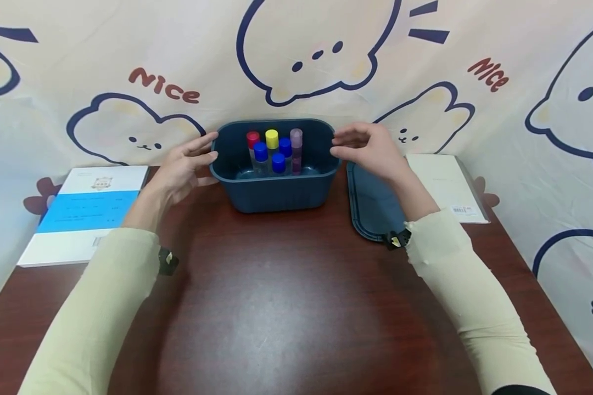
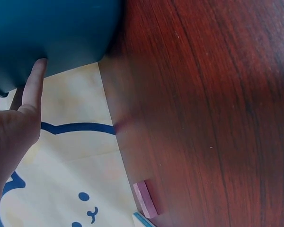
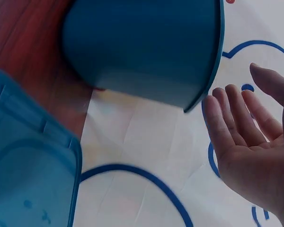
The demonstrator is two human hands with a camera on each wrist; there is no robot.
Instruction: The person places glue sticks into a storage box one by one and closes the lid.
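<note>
A dark blue oval-ended plastic bin point(image 1: 277, 196) stands at the back of the table, with several small capped tubes upright inside. Their caps include a red cap point(image 1: 253, 138), a yellow cap point(image 1: 272, 137) and blue caps; one tube point(image 1: 296, 151) is purple. At the bin's left end is my left hand point(image 1: 180, 167), fingers spread; in the left wrist view one finger point(image 2: 34, 85) touches the bin's wall. My right hand point(image 1: 368, 148) is by the right rim, palm facing the bin, fingers extended and gripping nothing. Whether its fingertips touch the rim I cannot tell.
A dark blue flat lid point(image 1: 370, 203) lies right of the bin, partly under my right forearm. Beyond it is a pale book point(image 1: 442, 184). On the left lies a white and blue book point(image 1: 86, 211). A printed cloth point(image 1: 326, 66) hangs close behind the bin.
</note>
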